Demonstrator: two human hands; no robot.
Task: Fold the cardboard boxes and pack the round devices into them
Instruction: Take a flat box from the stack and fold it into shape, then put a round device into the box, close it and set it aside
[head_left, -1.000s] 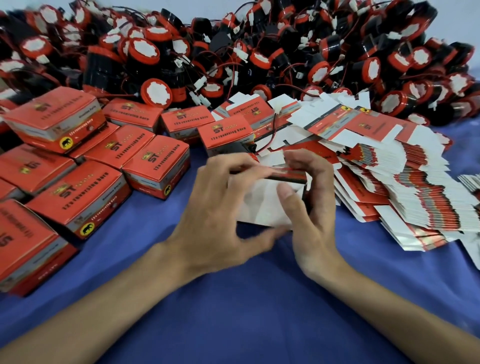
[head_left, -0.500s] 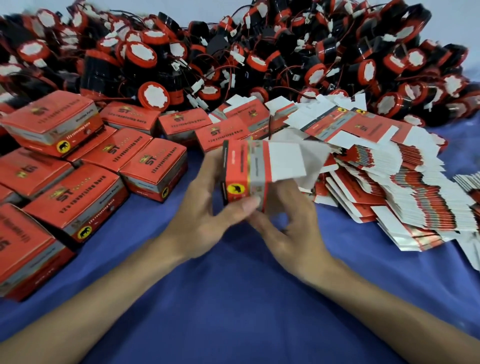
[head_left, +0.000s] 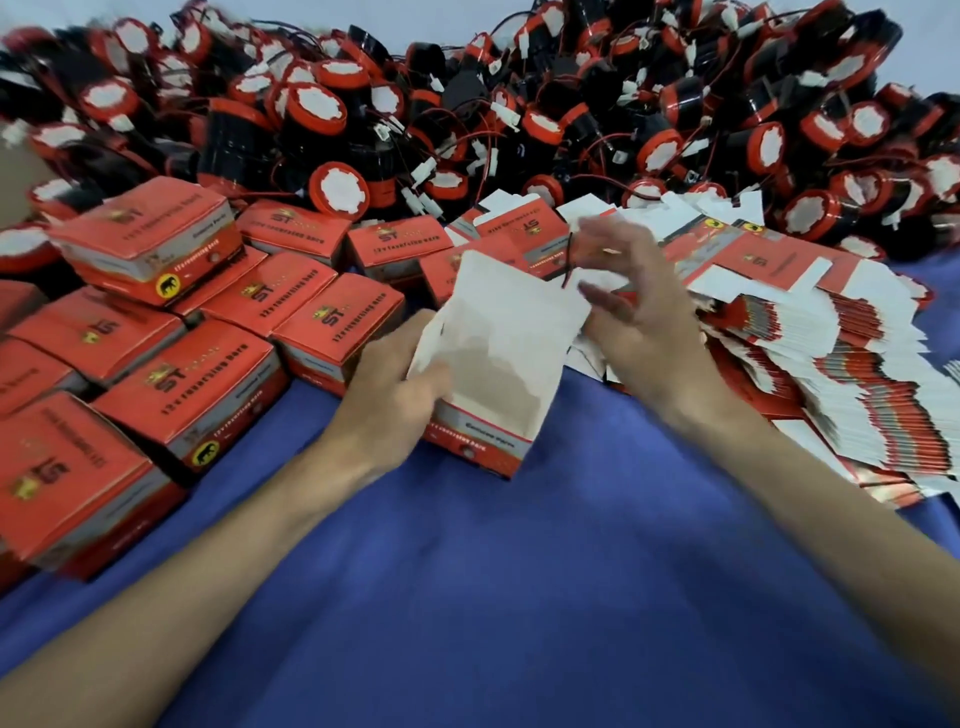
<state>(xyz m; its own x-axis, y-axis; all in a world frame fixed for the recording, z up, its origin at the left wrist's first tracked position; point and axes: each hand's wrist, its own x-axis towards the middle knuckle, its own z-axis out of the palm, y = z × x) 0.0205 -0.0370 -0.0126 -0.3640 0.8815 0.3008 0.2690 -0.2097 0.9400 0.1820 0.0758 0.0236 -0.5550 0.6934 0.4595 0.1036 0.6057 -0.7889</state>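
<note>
Left hand (head_left: 400, 400) grips erected orange-white cardboard box (head_left: 488, 374), mouth open, empty. Right hand (head_left: 639, 317) beside it, fingers spread, holding nothing. Closed boxes (head_left: 197, 395) left; round red-black devices (head_left: 337, 187) piled beyond. Most remains.

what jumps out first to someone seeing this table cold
The huge heap of round devices, black with red rims and white faces, fills the whole back of the table. Closed red boxes crowd the left side, and flat unfolded cartons fan out on the right. In the middle, over the blue cloth, the left hand holds an open box with its white flap up, while the right hand hovers blurred beside it.
</note>
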